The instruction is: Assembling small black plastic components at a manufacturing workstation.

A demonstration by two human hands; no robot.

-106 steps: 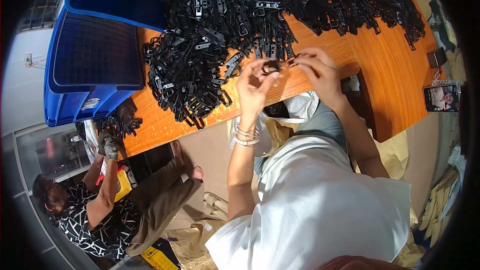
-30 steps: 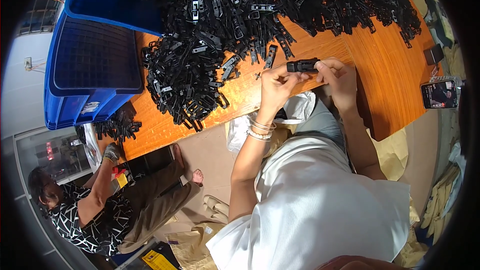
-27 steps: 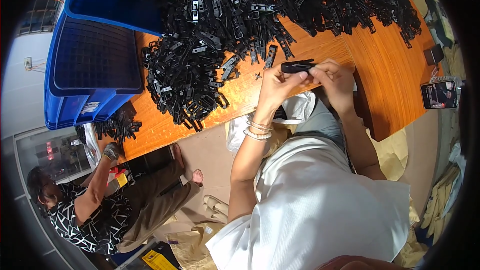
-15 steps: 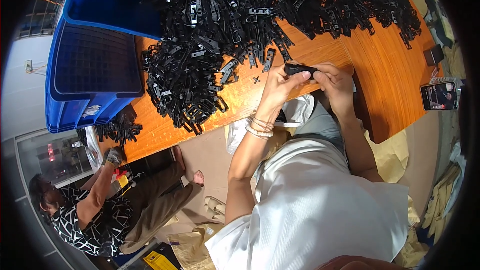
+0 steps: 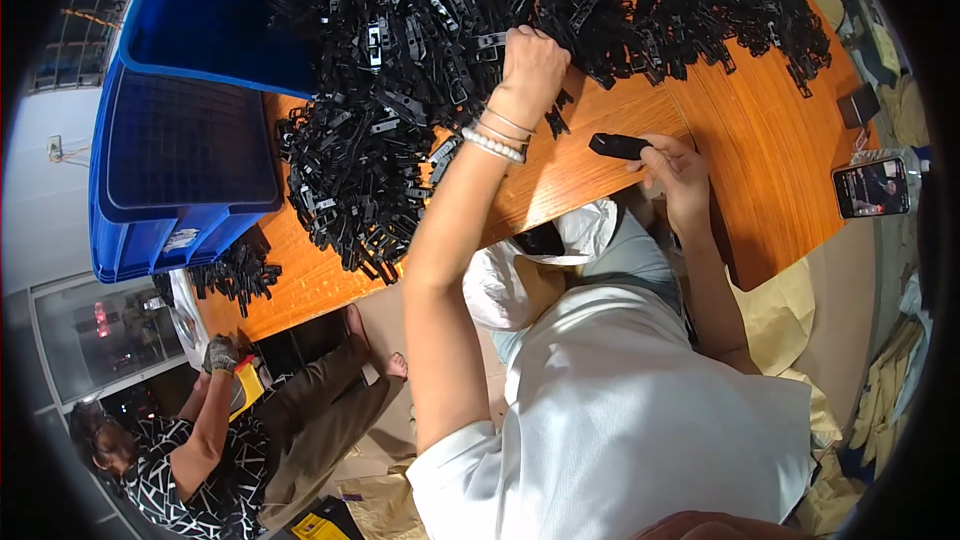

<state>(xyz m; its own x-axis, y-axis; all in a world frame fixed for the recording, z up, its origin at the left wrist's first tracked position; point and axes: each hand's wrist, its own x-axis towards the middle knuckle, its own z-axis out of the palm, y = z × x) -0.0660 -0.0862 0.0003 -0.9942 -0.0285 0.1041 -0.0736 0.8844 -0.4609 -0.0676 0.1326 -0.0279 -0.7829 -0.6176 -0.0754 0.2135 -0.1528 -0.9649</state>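
Note:
My right hand (image 5: 680, 180) holds a smooth, oblong black plastic piece (image 5: 618, 146) above the near edge of the wooden table. Fingers and thumb pinch one end of it, and the other end points left. My left hand (image 5: 535, 65), with beaded bracelets on its wrist, reaches to the near edge of a large pile of black plastic clip-like parts (image 5: 420, 10). Its fingers are curled closed, and the back of the hand hides whatever is under them.
A blue plastic crate (image 5: 190, 140) stands at the left of the orange-brown table (image 5: 770, 160). A phone (image 5: 872, 188) and a small dark box (image 5: 858, 106) are at the right. On my lap lies an open white bag (image 5: 500, 285). A co-worker (image 5: 190, 440) sits at the lower left.
My left hand has left the black piece and moved up and left to the pile. The right hand keeps the piece, now alone. The co-worker's head and hands have shifted slightly downward.

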